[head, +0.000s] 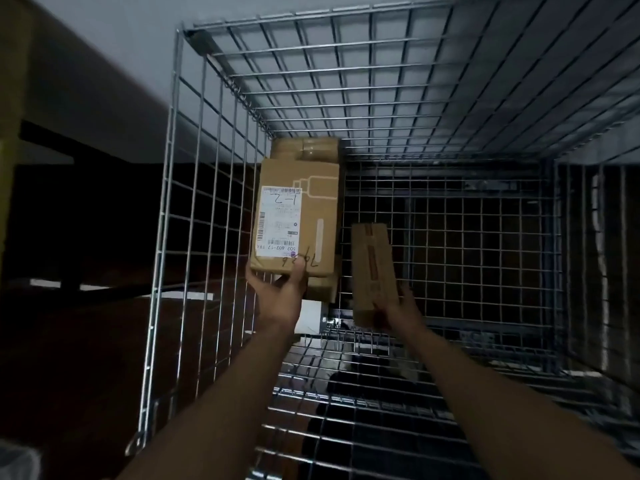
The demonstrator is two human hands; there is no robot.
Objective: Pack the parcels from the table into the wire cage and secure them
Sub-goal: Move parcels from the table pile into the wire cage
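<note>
From the head camera, looking down into the wire cage, the person is reaching in with both arms. The left hand is gripping the near end of a labelled box, thumb lying on its top face just below the shipping label and the other fingers tucked out of sight underneath. The box is stretching away from that hand along the cage's left wall, and beyond its far end a taped box is sitting in the corner. Directly under the hand a white parcel is showing, with another brown carton just beside the thumb; whether the labelled box is resting on them I cannot tell.

The right hand is holding a narrow box by its near end, fingers wrapped round the far side, and the box is pointing away from the palm over the bare mesh floor.

Both parcels are looking like stiff cardboard and fairly light, since each is being carried from one end by a single hand. The taped faces are probably slick, so I would judge the firm bottom edges and corners the safest place to hold, with fingers underneath. The contents are unknown, so easing them down seems wise.
</note>
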